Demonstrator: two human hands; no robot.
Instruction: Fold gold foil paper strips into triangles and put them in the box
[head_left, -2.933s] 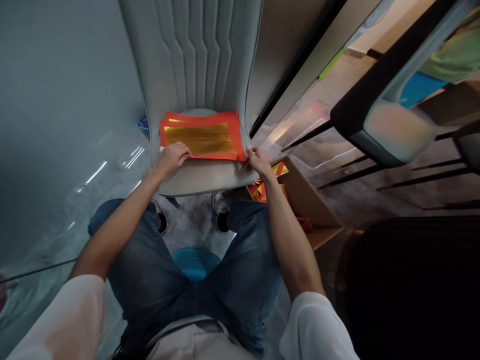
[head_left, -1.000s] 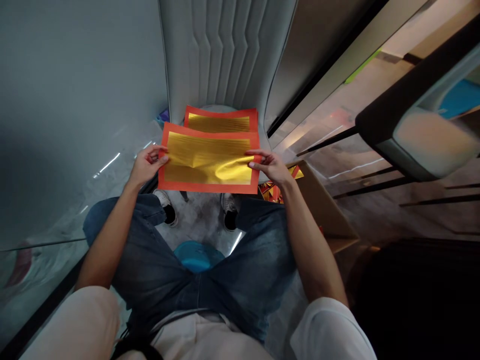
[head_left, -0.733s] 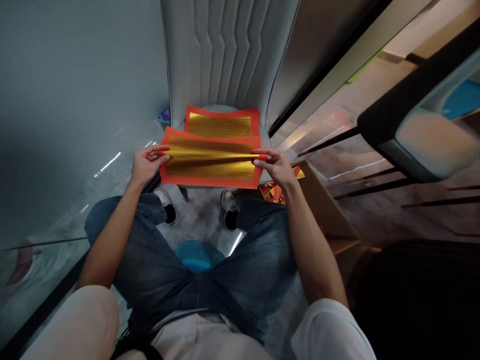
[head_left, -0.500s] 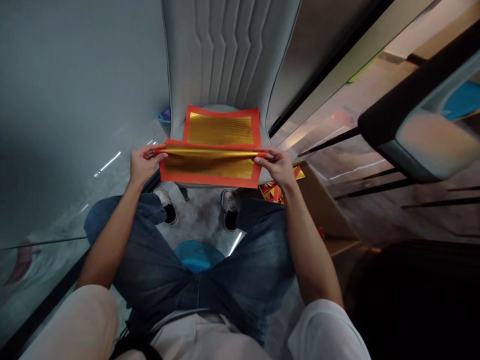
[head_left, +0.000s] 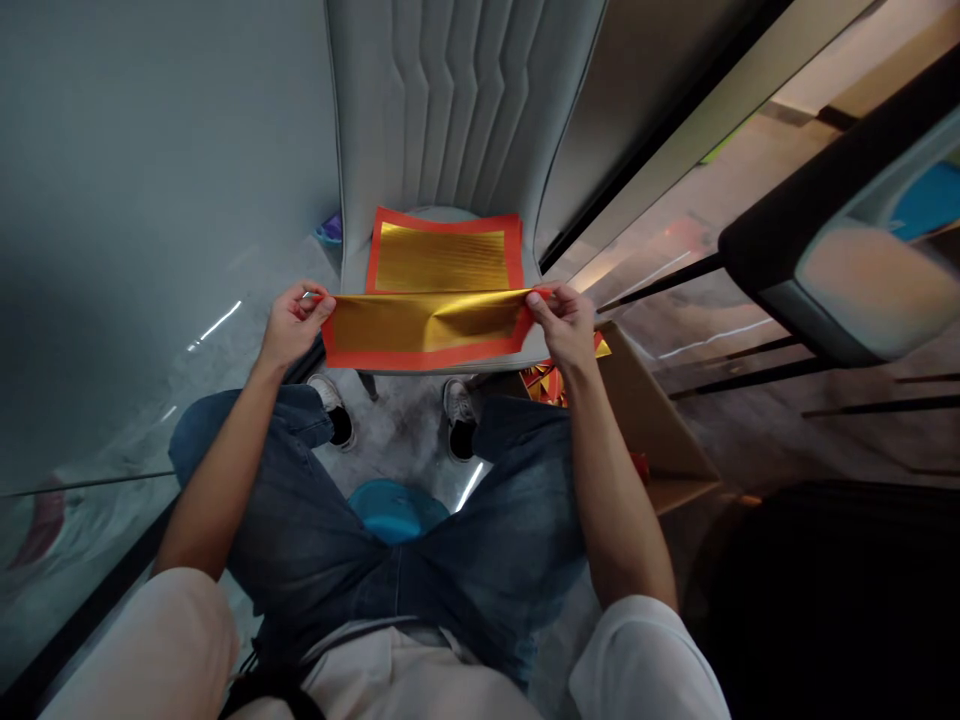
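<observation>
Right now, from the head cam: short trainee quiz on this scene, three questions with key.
1. True or false: the left hand and the right hand both grip the same red-bordered gold foil sheet.
2. Multiple choice: what lies on the grey chair seat?
A. a pair of scissors
B. a second red-bordered gold sheet
C. a roll of tape
3. Fill the blank: the folded red and gold pieces lie in a ____ to the right of the chair.

Key: 1 true; 2 B; 3 cardboard box.
</observation>
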